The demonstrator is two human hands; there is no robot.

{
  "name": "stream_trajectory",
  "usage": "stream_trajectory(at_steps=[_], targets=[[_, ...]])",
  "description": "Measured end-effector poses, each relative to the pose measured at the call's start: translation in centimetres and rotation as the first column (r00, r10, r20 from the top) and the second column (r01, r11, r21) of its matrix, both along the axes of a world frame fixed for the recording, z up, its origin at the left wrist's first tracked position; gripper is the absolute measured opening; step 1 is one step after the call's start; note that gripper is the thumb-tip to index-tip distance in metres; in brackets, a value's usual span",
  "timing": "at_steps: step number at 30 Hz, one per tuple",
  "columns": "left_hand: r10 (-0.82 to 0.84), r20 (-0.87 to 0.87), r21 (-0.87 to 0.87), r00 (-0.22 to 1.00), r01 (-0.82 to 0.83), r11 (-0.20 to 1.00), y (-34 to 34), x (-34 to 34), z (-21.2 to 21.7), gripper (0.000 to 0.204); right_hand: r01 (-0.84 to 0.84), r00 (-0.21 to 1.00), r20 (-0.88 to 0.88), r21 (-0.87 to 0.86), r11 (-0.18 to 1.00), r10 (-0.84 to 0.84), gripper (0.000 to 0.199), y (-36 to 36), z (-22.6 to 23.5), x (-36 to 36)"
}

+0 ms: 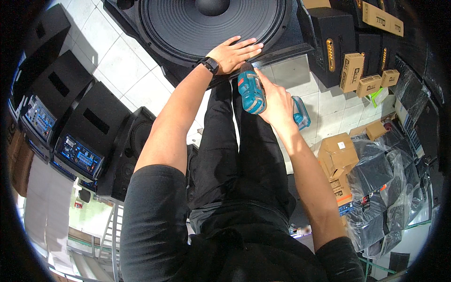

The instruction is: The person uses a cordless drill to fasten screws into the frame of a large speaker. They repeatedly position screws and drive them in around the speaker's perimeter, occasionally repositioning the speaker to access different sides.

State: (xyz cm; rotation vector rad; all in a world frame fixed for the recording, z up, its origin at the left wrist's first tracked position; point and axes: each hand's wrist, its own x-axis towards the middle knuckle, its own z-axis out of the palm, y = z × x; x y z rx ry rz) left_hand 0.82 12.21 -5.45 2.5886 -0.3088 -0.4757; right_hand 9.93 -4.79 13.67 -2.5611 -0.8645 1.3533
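Note:
A large black speaker cone (188, 28) with a round dust cap sits in a black cabinet (293, 49) in front of me. My left hand (231, 55) lies flat on the near rim of the speaker, fingers spread and pointing right; a dark watch is on that wrist. Just right of it, my right hand (278, 101) is wrapped round the grip of a teal cordless drill (252, 91). The drill's chuck points away from me, at the cabinet's near edge beside my left hand. Its tip and whatever it touches are hidden.
Black speaker cabinets (96, 115) with blue-lit mixer panels (77, 155) stand along the left. At the right are more black cabinets (331, 42), small cardboard boxes (351, 73), a larger carton (337, 155) and plastic-wrapped black goods (376, 174). White floor tiles (120, 58) show between them.

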Motion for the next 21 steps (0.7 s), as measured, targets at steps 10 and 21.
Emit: stream_trajectory(at_steps=[10, 21], targets=[[0.018, 0.022, -0.009, 1.000, -0.018, 1.000, -0.2, -0.1, -0.4, 0.085, -0.084, 0.996, 0.008, -0.045, 0.995, 0.084, 0.081, 0.2, 0.0, 0.9], [0.022, 0.095, -0.048, 0.995, -0.018, 0.999, -0.1, -0.4, -0.9, 0.080, -0.324, 0.940, 0.132, 0.065, 0.944, 0.314, 0.062, 0.5, -0.4, 2.4]])
